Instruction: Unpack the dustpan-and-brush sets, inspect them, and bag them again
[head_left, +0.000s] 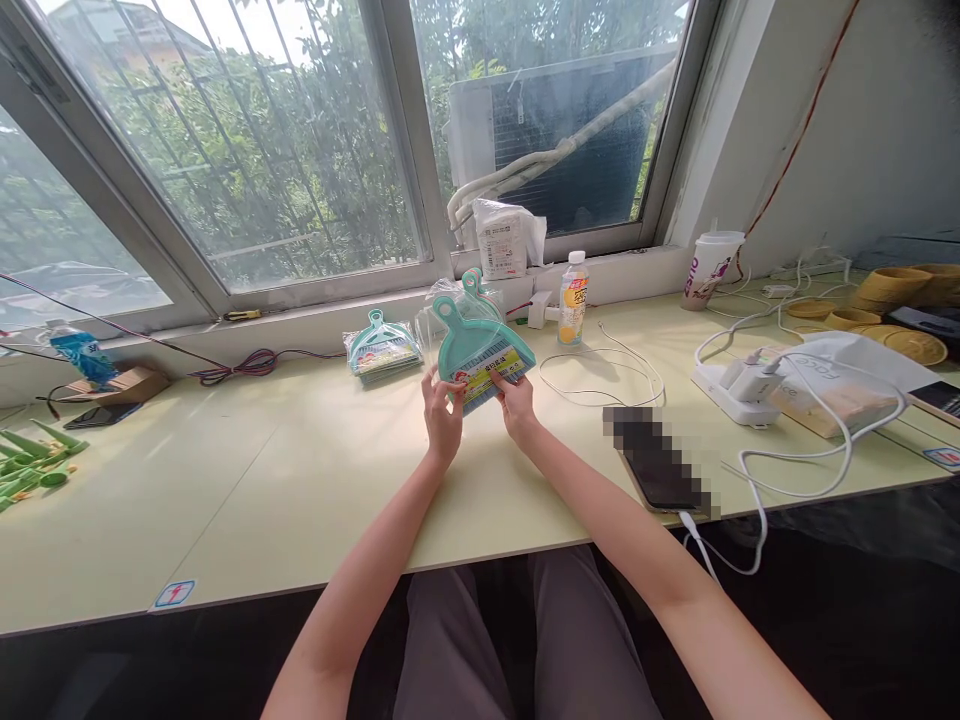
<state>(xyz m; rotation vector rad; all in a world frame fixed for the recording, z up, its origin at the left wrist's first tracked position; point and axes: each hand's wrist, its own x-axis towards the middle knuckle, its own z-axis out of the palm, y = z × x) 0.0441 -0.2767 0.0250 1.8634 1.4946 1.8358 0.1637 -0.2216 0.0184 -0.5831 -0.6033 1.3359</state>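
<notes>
Between my hands is a small teal dustpan (469, 342) with a holed handle and a yellow-and-white printed label across its front. It is tilted up above the table. My left hand (444, 412) grips its lower left corner, fingers closed on the edge. At its lower right, my right hand (515, 402) holds the edge with the thumb on the label. Right behind it another teal handle (472, 283) shows in clear plastic; most of that piece is hidden. To the left lies a stack of bagged teal dustpans (382, 350) with similar labels.
A drink bottle (572, 300) stands behind right, near a white plastic pack (501, 240). A phone (660, 470) with a cable lies right, before a power strip (735, 392). Farther right are a paper cup (709, 268) and yellow bowls (892, 288). Green plastic pieces (34, 465) lie far left.
</notes>
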